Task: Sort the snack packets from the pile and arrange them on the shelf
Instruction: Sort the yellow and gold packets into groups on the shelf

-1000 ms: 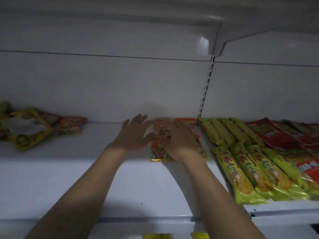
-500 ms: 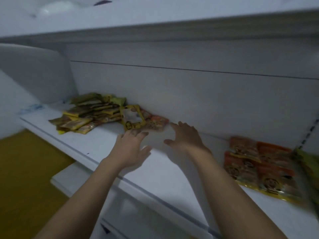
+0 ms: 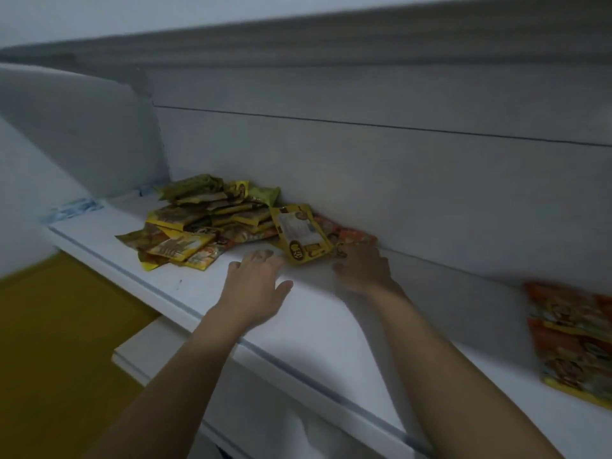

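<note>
A mixed pile of snack packets (image 3: 198, 226), yellow, olive and orange, lies at the left end of the white shelf (image 3: 318, 313). At its right edge a yellow packet with a clear window (image 3: 299, 235) leans on orange packets (image 3: 351, 235) against the back wall. My left hand (image 3: 255, 286) hovers flat and open, fingertips just short of the yellow packet. Beside it, my right hand (image 3: 362, 268) reaches with spread fingers to the orange packets at the wall; contact is blurred. Neither hand holds anything.
Sorted orange packets (image 3: 576, 339) lie in a row at the shelf's far right. An upper shelf (image 3: 331, 38) overhangs close above. A lower shelf edge (image 3: 139, 349) juts out below, over a yellow floor (image 3: 49, 342).
Both hands left the orange packets at the right and moved left along the shelf to the pile; the view swung left with them and closer to the pile.
</note>
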### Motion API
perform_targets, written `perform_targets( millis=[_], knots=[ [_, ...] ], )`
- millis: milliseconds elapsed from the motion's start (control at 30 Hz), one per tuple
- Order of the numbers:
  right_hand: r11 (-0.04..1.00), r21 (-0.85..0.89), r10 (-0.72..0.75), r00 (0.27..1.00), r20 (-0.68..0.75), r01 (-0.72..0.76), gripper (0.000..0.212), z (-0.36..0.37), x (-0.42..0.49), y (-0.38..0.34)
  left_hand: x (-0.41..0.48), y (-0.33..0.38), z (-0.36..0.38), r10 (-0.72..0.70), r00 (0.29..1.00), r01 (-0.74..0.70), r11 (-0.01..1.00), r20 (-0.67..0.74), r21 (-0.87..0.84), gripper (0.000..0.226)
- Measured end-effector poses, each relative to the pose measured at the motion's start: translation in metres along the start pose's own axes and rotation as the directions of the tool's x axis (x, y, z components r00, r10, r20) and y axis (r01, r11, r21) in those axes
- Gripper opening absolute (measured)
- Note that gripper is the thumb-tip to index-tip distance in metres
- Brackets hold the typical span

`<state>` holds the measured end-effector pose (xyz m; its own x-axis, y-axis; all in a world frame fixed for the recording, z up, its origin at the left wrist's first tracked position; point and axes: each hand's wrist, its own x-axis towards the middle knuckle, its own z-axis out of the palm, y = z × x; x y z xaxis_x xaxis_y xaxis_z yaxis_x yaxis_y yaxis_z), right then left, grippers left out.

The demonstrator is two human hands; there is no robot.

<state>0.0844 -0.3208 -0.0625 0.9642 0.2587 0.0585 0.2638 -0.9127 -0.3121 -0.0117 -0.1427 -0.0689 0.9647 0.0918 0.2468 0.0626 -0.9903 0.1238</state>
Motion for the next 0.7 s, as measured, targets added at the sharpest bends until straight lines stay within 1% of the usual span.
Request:
perform_targets(
  millis=[67,100,133,200,267,300,367,400,433,500,600,633,700],
  knots=[
    [0.999,-0.025,0.043,0.998,-0.052,-0.044,0.034,0.009,0.010,-0.011,0.018,-0.007,0.004,0.052,0.998,-0.051,0.997,-0.021,0.051,0.050],
    [0.997,-0.049,0.060,0.995,-0.079,-0.064,0.032,0.013,0.015,-0.017,0.027,-0.008,0.007,0.100,0.995,-0.097,0.991,-0.029,0.093,0.050],
    [0.995,-0.062,0.073,0.992,-0.106,-0.080,0.032,0.016,0.019,-0.023,0.036,-0.010,0.009,0.155,0.987,-0.150,0.980,-0.030,0.134,0.052],
    [0.994,-0.060,0.085,0.982,-0.168,-0.096,0.032,0.022,0.027,-0.033,0.052,-0.014,0.016,0.248,0.968,-0.241,0.959,-0.028,0.147,0.058],
    [0.996,-0.049,0.056,0.974,-0.220,-0.068,0.028,0.029,0.033,-0.040,0.069,-0.021,0.026,0.295,0.953,-0.282,0.948,-0.071,0.146,0.059],
    [0.998,-0.043,0.026,0.972,-0.232,-0.037,0.027,0.031,0.036,-0.043,0.077,-0.022,0.028,0.295,0.953,-0.281,0.946,-0.073,0.161,0.058],
    [0.999,-0.022,-0.034,0.969,-0.246,0.029,0.030,0.032,0.043,-0.045,0.089,-0.021,0.025,0.291,0.955,-0.275,0.941,-0.059,0.197,0.053],
    [0.999,0.004,-0.038,0.967,-0.250,0.040,0.034,0.030,0.046,-0.045,0.094,-0.021,0.023,0.292,0.954,-0.273,0.938,-0.064,0.213,0.051],
    [1.000,0.021,-0.009,0.967,-0.253,0.015,0.037,0.028,0.050,-0.044,0.100,-0.021,0.021,0.303,0.950,-0.279,0.931,-0.072,0.237,0.049],
    [0.995,0.018,0.100,0.955,-0.280,-0.100,0.037,0.025,0.056,-0.043,0.113,-0.027,0.018,0.339,0.939,-0.306,0.898,-0.051,0.317,0.046],
    [0.952,0.008,0.292,0.900,-0.324,-0.307,0.035,0.029,0.060,-0.041,0.124,-0.039,0.010,0.351,0.936,-0.324,0.854,0.010,0.406,0.040],
    [0.933,-0.003,0.340,0.886,-0.316,-0.359,0.037,0.032,0.058,-0.038,0.126,-0.045,0.009,0.332,0.943,-0.311,0.856,0.022,0.413,0.039],
    [0.904,-0.022,0.409,0.879,-0.244,-0.427,0.047,0.038,0.056,-0.028,0.130,-0.053,0.009,0.283,0.959,-0.264,0.870,0.016,0.416,0.040]
  ],
)
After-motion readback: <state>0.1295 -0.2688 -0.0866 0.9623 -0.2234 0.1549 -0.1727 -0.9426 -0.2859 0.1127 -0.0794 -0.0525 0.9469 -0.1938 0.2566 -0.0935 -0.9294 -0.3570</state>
